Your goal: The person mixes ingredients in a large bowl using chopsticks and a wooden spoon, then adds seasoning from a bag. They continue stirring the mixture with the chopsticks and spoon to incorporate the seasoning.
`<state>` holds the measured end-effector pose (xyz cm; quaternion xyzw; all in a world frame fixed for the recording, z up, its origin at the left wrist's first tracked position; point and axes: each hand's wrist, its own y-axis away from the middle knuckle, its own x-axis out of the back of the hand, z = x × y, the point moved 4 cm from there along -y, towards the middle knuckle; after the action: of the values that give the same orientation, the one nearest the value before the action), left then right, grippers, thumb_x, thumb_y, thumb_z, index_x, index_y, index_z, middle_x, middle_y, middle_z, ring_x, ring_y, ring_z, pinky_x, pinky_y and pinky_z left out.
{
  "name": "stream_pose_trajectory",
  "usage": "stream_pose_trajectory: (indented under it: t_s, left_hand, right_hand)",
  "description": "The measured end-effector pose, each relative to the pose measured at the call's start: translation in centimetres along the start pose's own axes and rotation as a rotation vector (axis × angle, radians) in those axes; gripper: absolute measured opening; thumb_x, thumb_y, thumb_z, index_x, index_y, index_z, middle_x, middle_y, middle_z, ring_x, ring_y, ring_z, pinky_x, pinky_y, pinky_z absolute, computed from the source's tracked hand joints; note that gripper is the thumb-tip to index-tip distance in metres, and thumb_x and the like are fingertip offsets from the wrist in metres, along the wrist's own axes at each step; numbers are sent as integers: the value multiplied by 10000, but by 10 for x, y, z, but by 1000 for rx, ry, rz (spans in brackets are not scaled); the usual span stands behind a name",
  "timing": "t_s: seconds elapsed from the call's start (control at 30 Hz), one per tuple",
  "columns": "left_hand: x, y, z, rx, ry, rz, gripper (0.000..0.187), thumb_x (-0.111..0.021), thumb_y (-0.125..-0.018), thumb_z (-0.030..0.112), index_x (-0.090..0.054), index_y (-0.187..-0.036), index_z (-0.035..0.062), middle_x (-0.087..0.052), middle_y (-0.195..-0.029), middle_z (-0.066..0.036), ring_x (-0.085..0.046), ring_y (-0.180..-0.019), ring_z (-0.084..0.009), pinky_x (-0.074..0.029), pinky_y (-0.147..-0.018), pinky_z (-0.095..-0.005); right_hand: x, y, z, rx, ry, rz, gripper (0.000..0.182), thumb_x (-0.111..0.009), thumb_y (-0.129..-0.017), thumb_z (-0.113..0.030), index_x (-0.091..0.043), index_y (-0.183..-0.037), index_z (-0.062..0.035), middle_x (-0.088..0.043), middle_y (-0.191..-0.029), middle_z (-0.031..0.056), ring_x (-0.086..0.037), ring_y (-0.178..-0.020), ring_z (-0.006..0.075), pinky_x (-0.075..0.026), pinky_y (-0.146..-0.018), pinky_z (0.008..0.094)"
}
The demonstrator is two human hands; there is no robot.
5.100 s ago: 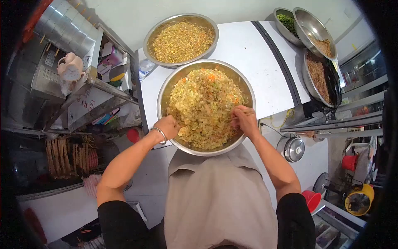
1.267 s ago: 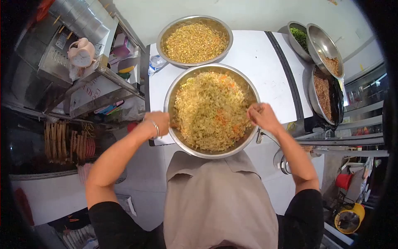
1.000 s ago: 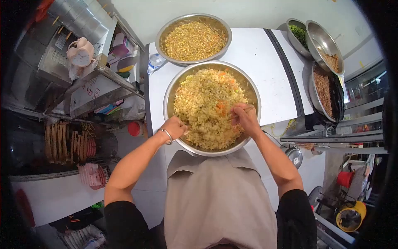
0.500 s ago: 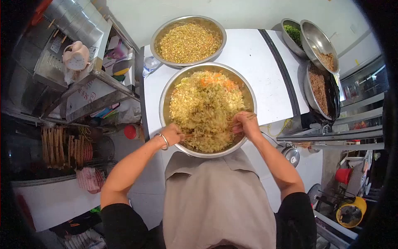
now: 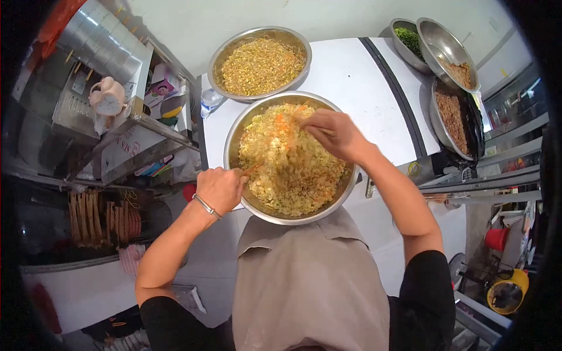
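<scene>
A wide steel bowl [image 5: 233, 137] full of chopped yellow-green food with orange shreds [image 5: 281, 126] stands at the table's front edge, against the apron. At its left rim, my left hand [image 5: 219, 188] is closed on thin wooden chopsticks [image 5: 253, 169] that point into the food. My right hand [image 5: 336, 137] is over the bowl's upper right, closed on more chopsticks, largely hidden by the fingers. The food between the hands is blurred by motion.
Behind stands a second steel bowl [image 5: 216, 64] of yellow-brown mix. At the back right are bowls with chopped greens [image 5: 408, 40] and brown crumbly food [image 5: 451, 120]. A metal shelf [image 5: 149, 120] with a pink clock [image 5: 108, 98] stands left.
My right hand has moved up and inward over the bowl. My left hand has shifted left and slightly up. The blurred food has spread, with more of the pale mix showing.
</scene>
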<state>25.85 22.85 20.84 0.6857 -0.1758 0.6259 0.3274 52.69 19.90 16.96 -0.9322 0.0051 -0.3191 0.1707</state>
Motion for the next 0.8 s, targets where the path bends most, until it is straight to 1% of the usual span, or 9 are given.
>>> stream_pose_trajectory:
  t_s: [0.03,0.13,0.17,0.27,0.37,0.5,0.6,0.7,0.8]
  left_hand:
    - [2,2,-1,0,-27,-1,168,-613,-881,241,-722,-875,114,-648,-654,-180,-655,-634,-377,-518,-601,-491]
    - [6,7,-8,-10,-74,4,181,-615,-884,258,-703,-845,105,-651,-648,-186,-658,-620,-381,-518,-576,-489]
    - [5,9,-10,-11,-76,2,194,-617,-885,267,-694,-826,98,-653,-648,-190,-660,-618,-384,-519,-567,-489]
    - [14,12,-9,14,-81,19,189,-618,-886,269,-695,-828,106,-650,-634,-181,-661,-605,-379,-518,-567,-489]
    - [29,10,-3,75,-94,48,177,-603,-889,238,-709,-828,110,-650,-652,-170,-645,-593,-376,-503,-559,-493]
    - [8,-1,-8,135,-268,-57,190,-598,-883,241,-720,-826,107,-656,-662,-181,-662,-632,-381,-521,-597,-484]
    - [-41,-19,-25,195,-290,-176,213,-599,-868,255,-729,-829,91,-663,-692,-211,-670,-674,-394,-534,-638,-481]
    - [-99,-36,-39,345,-23,-160,231,-600,-847,249,-734,-814,64,-666,-742,-238,-670,-720,-407,-539,-689,-487]
    - [-121,-45,-30,405,269,-56,238,-597,-839,238,-727,-791,45,-665,-775,-238,-663,-747,-417,-536,-717,-496]
  right_hand:
    - [-13,1,15,64,45,14,118,-627,-907,-89,-674,-982,-10,-640,-866,138,-633,-757,290,-501,-671,368]
    - [-37,21,24,101,22,-138,120,-630,-905,-93,-669,-983,-10,-641,-879,155,-629,-778,320,-500,-686,390]
    - [-34,30,23,23,-77,-198,102,-625,-889,-110,-675,-948,-43,-649,-869,149,-637,-825,349,-507,-739,422]
    - [0,48,7,84,-134,-202,106,-624,-883,-92,-674,-955,-34,-649,-867,143,-637,-808,343,-512,-714,411]
    - [44,55,-3,-25,-138,-193,107,-612,-877,-56,-681,-950,-18,-657,-863,151,-640,-791,342,-516,-689,401]
    - [62,57,31,-70,-20,-6,91,-608,-866,-20,-679,-909,18,-667,-825,162,-656,-731,292,-531,-686,356]
    - [35,53,84,-135,68,71,115,-609,-886,-74,-678,-900,17,-666,-798,151,-659,-707,273,-532,-669,362]
    - [-21,51,140,-515,-452,68,148,-595,-905,-105,-685,-920,12,-663,-758,108,-652,-664,178,-530,-631,328]
    - [-56,48,139,-579,-707,37,163,-581,-916,-119,-694,-937,-3,-647,-729,72,-627,-643,112,-524,-606,302]
